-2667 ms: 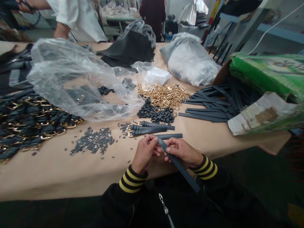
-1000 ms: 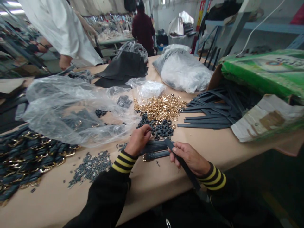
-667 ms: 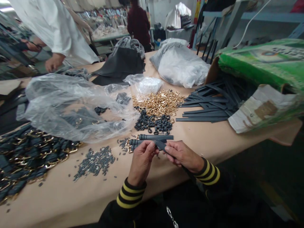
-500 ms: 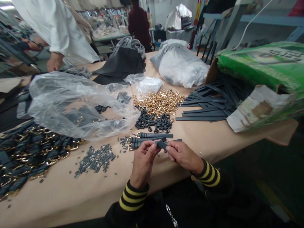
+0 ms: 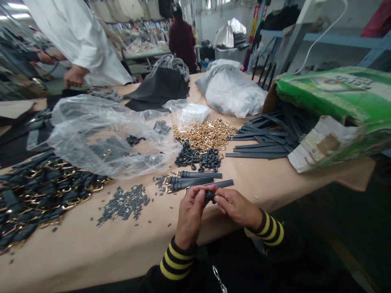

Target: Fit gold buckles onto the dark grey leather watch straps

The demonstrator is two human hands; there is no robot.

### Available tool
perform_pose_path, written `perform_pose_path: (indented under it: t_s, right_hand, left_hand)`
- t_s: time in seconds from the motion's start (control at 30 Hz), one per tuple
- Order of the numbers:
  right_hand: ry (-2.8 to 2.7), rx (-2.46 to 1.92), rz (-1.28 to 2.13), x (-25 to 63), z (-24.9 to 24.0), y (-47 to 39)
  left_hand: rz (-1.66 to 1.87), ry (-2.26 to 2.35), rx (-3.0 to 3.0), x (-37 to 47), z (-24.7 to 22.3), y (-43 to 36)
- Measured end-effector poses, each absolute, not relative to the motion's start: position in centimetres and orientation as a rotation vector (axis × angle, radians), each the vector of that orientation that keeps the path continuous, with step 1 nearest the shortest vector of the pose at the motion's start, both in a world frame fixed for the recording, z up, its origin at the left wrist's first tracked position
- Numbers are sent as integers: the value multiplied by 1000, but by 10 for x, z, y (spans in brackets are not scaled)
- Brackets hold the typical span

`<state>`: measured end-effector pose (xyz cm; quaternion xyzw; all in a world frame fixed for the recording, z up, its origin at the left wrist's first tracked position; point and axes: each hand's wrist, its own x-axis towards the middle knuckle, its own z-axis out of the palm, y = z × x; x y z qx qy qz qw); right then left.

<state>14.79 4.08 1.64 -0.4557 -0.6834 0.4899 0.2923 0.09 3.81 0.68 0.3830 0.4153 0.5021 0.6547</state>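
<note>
Both my hands meet near the table's front edge around a short, dark, bent piece of strap [image 5: 209,196]. My left hand [image 5: 190,213] pinches its left end between thumb and fingers. From the other side my right hand [image 5: 236,206] grips it with fingertips closed. Much of the piece is hidden by the fingers. Just behind the hands lie several dark buckle straps [image 5: 195,180] with gold buckles at their left ends. Beyond them sit a heap of small black loops [image 5: 198,158] and a pile of gold buckles [image 5: 207,134].
Small dark pieces [image 5: 125,203] are scattered left of my hands, beside heaped buckled straps [image 5: 39,199]. A clear plastic bag [image 5: 116,138] covers the left middle. Loose dark strips [image 5: 262,138] spill from a green box [image 5: 332,93] at right. A co-worker's hand [image 5: 75,76] is far left.
The dark strap between my fingers was straighter and now looks bent and bunched. My hands have shifted slightly toward me, and the view has tilted up a little.
</note>
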Motion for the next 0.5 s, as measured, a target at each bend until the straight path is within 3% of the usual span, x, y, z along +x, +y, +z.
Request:
perform_pose_path:
  t_s: [0.3,0.5]
  right_hand:
    - [-1521,-1280,1279,124,-5,32]
    - [-1452,-1290,1306,120,-1,34]
  left_hand:
    - [1332,952,586,19,-4,38]
    - [1302,1138,787,16,-11,43]
